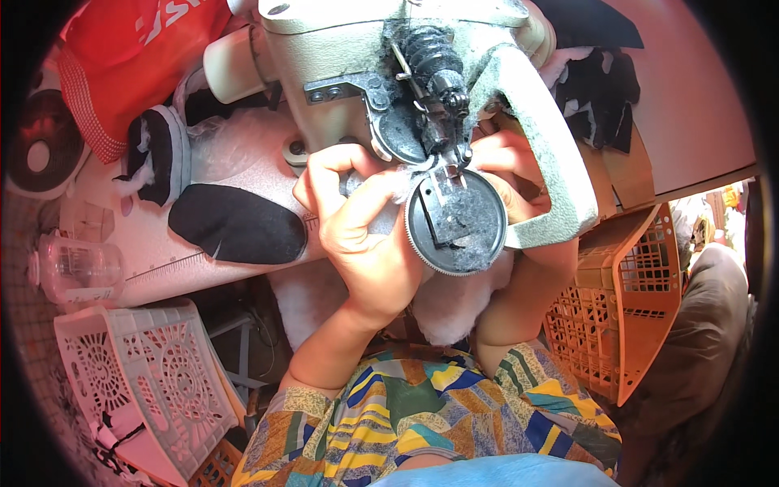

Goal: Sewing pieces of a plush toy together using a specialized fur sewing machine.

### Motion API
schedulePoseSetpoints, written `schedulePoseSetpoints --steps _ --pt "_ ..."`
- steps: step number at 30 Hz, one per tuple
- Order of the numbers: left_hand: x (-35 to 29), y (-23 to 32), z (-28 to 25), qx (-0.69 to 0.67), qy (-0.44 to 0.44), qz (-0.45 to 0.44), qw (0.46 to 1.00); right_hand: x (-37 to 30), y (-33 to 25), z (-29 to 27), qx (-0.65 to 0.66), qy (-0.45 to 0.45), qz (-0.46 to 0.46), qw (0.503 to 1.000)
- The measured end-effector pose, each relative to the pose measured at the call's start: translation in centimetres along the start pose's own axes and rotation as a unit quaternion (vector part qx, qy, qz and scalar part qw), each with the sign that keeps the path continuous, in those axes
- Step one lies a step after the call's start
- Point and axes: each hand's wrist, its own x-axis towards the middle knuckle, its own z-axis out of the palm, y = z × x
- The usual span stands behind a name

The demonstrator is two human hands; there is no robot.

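A pale green sewing machine (329, 122), dusted with lint, stands in front of me, with a round toothed disc (471, 235) at its low front. Left of the disc, my left hand (361, 219) has its fingers bent and pinched on white fluffy fabric (462, 307) at the stitching point. My right hand (511, 166) is closed at the disc's other side, gripping the same fabric, partly hidden behind the machine's curved arm. The fabric hangs beneath the disc and over the table edge. A black sole-shaped piece (238, 224) lies on the table, left of my left hand.
Behind that piece stand a black slipper (158, 154) and a red bag (134, 69). A clear jar (77, 268) and a white basket (154, 381) are at the left, an orange crate (613, 300) at the right. Black scraps (599, 97) lie at the back right.
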Motion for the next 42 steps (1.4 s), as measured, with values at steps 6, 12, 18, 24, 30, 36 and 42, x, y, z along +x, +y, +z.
schedulePoseSetpoints --steps 6,12,18,24,30,36,42 --pt "-0.2 -0.4 -0.2 -0.012 0.001 -0.006 1.000 -0.1 0.5 0.9 -0.017 0.021 -0.029 0.999" --pt "0.3 0.7 -0.8 0.071 -0.032 0.030 0.997 -1.4 5.6 3.1 0.012 0.113 -0.129 0.985" --pt "2.2 1.9 -4.0 0.147 -0.133 0.047 0.979 -3.1 1.5 6.6 0.107 0.130 0.041 0.985" --pt "2.5 1.2 -3.7 0.111 -0.103 0.097 0.984 -3.8 2.2 8.0 0.143 0.185 0.062 0.970" --pt "2.7 0.8 -3.7 0.098 -0.101 0.110 0.984 -3.5 2.3 7.5 0.059 0.168 -0.014 0.984" --pt "2.6 0.5 -2.8 0.070 -0.090 0.102 0.988 -3.3 1.8 7.2 0.116 0.184 0.024 0.976" --pt "2.5 0.4 -2.2 0.058 -0.095 0.090 0.990 -3.2 1.7 6.7 0.124 0.171 0.054 0.976"
